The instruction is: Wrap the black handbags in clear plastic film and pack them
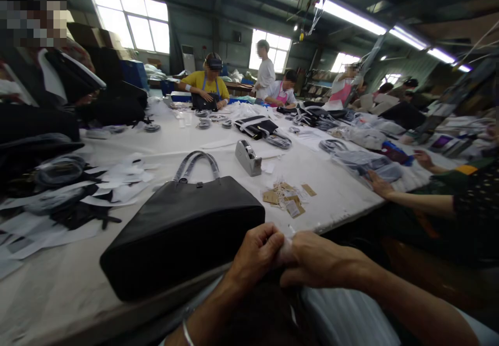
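My left hand [253,252] is closed at the table's front edge, its thumb and fingers pinching thin whitish plastic film [286,252]. Close beside it, my right hand [322,260] is closed on the same film, with its fingers partly hidden. A black handbag [183,226] lies on its side on the table to the left of my hands. Its two handles [197,164], wrapped in clear plastic, point away from me. Beyond my hands is a small pile of brown and white hang tags [286,198]. A grey tape dispenser [248,158] stands behind the tags.
White paper and black scraps [113,180] cover the table's left side. Farther back lie coiled wrapped handles [278,141] and a black-and-white bag [257,126]. At right, a co-worker's hand [380,184] rests near plastic-wrapped goods [362,161]. Several people work around the far side.
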The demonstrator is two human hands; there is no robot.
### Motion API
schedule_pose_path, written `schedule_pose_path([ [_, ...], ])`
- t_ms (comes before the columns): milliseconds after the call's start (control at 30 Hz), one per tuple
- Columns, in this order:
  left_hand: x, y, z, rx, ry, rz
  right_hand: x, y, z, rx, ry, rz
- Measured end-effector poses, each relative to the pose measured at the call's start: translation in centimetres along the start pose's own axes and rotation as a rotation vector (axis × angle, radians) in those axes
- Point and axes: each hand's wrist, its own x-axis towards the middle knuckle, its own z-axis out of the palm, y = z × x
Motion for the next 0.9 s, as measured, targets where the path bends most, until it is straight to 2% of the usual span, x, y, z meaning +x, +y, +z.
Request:
schedule_pose_path([
  [100, 0.0, 0.2, 0.2, -0.007, 0.057, 0.025, 0.0, -0.2, -0.4, 0.156, -0.091, 0.046],
  [167, -0.1, 0.2, 0.0, -0.019, 0.052, 0.028, -0.2, -0.2, -0.8, 0.315, -0.154, 0.119],
  [267, -0.5, 0.2, -0.9, -0.012, -0.084, -0.015, -0.4, -0.1, -1.2, 0.532, -0.180, 0.202],
  [333, -1.2, -0.1, -1.5, -0.007, -0.219, -0.101, -0.4, 0.0, -1.3, 0.593, -0.146, 0.212],
  [400, -1.8, -0.5, -2.0, -0.016, -0.288, -0.197, -0.3, 0.5, -1.6, 0.607, -0.099, 0.204],
  [467, -2.3, -0.8, -2.1, -0.038, -0.263, -0.244, -0.5, 1.4, -2.2, 0.624, -0.048, 0.197],
  [533, -2.5, -1.1, -2.1, -0.049, -0.184, -0.240, -1.0, 2.8, -3.1, 0.656, 0.039, 0.206],
  [633, -2.4, -1.1, -2.3, 0.024, -0.015, -0.206, -2.3, 5.0, -3.6, 0.734, 0.276, 0.262],
  [700, -2.3, -1.1, -2.3, 0.095, 0.089, -0.167, -2.8, 5.7, -2.1, 0.820, 0.303, 0.331],
  [767, -2.1, -1.1, -2.0, 0.176, 0.161, -0.106, -2.4, 5.2, 1.0, 0.884, 0.157, 0.375],
  [800, -1.9, -1.1, -1.7, 0.216, 0.185, -0.074, -1.7, 4.5, 3.0, 0.890, 0.093, 0.357],
  [900, -1.7, -0.7, -0.5, 0.295, 0.157, 0.022, 1.5, 1.8, 8.9, 0.737, 0.179, 0.214],
])
